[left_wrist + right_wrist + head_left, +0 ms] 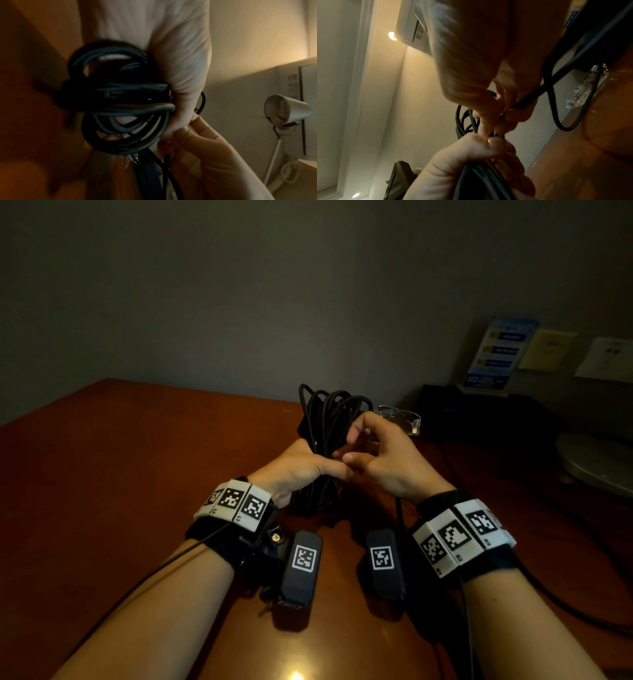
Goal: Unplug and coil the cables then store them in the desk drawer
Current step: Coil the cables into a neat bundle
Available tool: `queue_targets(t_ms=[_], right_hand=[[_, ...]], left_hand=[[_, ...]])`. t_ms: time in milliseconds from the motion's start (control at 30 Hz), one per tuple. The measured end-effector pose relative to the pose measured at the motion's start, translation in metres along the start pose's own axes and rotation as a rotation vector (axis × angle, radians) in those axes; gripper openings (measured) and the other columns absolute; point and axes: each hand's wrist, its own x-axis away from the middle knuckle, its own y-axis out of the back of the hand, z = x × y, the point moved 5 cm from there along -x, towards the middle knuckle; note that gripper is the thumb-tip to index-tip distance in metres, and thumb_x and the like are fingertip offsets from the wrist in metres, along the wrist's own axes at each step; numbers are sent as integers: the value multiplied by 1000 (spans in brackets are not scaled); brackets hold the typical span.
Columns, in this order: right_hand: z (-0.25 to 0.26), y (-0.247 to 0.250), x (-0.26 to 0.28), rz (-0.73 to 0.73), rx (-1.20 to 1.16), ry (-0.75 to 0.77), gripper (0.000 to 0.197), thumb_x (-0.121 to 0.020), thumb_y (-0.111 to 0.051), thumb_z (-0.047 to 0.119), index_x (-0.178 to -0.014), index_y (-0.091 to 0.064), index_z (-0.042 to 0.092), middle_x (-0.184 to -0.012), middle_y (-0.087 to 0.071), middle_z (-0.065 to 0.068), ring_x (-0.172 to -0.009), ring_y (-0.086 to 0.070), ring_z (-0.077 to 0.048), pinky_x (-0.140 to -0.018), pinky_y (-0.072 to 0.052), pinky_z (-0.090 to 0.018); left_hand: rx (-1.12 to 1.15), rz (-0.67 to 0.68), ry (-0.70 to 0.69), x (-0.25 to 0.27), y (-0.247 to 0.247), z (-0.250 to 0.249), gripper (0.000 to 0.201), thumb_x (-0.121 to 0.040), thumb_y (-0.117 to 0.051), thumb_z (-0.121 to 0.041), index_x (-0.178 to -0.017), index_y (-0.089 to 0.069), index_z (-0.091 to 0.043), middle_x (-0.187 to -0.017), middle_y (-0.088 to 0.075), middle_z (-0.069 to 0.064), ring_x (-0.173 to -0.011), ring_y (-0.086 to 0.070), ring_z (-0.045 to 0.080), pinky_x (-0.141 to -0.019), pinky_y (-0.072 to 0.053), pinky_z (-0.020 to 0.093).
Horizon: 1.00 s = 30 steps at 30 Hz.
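Reddish desk [120, 474] under a grey wall: above it, one black coil [329, 419] is clenched in the left hand [298, 470], its fingers wrapped round the middle. At 3 o'clock of it, the right hand [387, 460] pinches one loose strand [537, 89] (seen only from the right wrist). Left wrist alone shows one lamp [284, 109].

Black wrist straps [219, 537] with white coded tags [455, 537], seemingly cabled.

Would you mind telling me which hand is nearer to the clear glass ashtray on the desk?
Right. The right hand pinches a cable strand just in front of the ashtray; the left hand grips the cable bundle farther left.
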Motion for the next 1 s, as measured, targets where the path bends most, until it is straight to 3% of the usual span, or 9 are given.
queue_targets(t_ms=[100, 167, 267, 400, 567, 633, 700, 800, 1000], right_hand=[[-4, 4, -3, -43, 64, -6, 24, -82, -70, 2, -84, -53, 19, -87, -65, -2, -86, -68, -15, -74, -57, -35], [-7, 5, -3, -40, 83, -12, 22, -82, -70, 6, -83, -54, 22, -86, -67, 1, -83, -66, -6, -73, -55, -30], [-17, 15, -4, -88, 170, -48, 23, -81, -70, 11, -80, -55, 28, -87, -65, 9, -87, -62, -7, -84, -51, -36], [-29, 37, -2, -222, 156, -123, 17, -86, -70, 16, -82, -61, 30, -88, -60, 12, -84, -56, -8, -82, -47, -33], [-29, 30, -4, -203, 256, -173, 6, -90, -67, 21, -91, -68, 27, -91, -62, 13, -88, -55, -2, -74, -40, -15], [-34, 31, -3, -197, 237, -221, 4, -90, -67, 24, -93, -70, 25, -94, -65, 9, -91, -58, -6, -81, -41, -20], [-41, 30, 0, -141, 168, -277, 3, -91, -67, 25, -90, -69, 25, -90, -68, 5, -87, -61, -11, -80, -46, -27], [-43, 28, 1, -72, 116, -300, 7, -92, -65, 26, -86, -69, 26, -78, -68, 4, -70, -60, -8, -69, -44, -26], [-38, 29, 3, 40, 155, -303, 15, -94, -61, 25, -82, -71, 24, -70, -64, 5, -60, -56, -6, -65, -43, -24]], left_hand=[[-85, -89, 14, -1, 3, 1, 36, -73, -68, 11, -106, -69, -2, -95, -73, 15, -90, -70, 28, -77, -56, 39], [-123, -126, 7, -2, 2, 0, 30, -73, -65, 9, -100, -68, -1, -91, -71, 13, -88, -68, 25, -74, -55, 36], [-108, -251, 21, -2, 15, -1, 15, -74, -67, 1, -79, -58, -10, -78, -58, 3, -80, -58, 20, -66, -45, 30], [53, -430, 73, 0, 47, 1, 23, -75, -70, -10, -90, -53, -5, -89, -53, 9, -86, -56, 29, -63, -43, 34], [102, -491, 129, 2, 54, 6, 18, -77, -68, -8, -86, -52, -5, -85, -52, 9, -82, -57, 29, -60, -44, 34], [97, -502, 130, 2, 52, 6, 19, -77, -68, -9, -89, -53, -4, -86, -53, 10, -84, -57, 29, -60, -44, 34], [105, -526, 121, 2, 54, 5, 22, -78, -67, -9, -94, -54, -3, -89, -54, 8, -85, -57, 27, -61, -43, 33], [136, -577, 105, 3, 63, 3, 29, -78, -67, -9, -102, -53, -3, -90, -53, 8, -81, -56, 25, -57, -42, 32], [182, -670, 79, 5, 81, 2, 27, -78, -66, -8, -100, -52, -3, -84, -50, 8, -72, -55, 24, -56, -42, 33]])
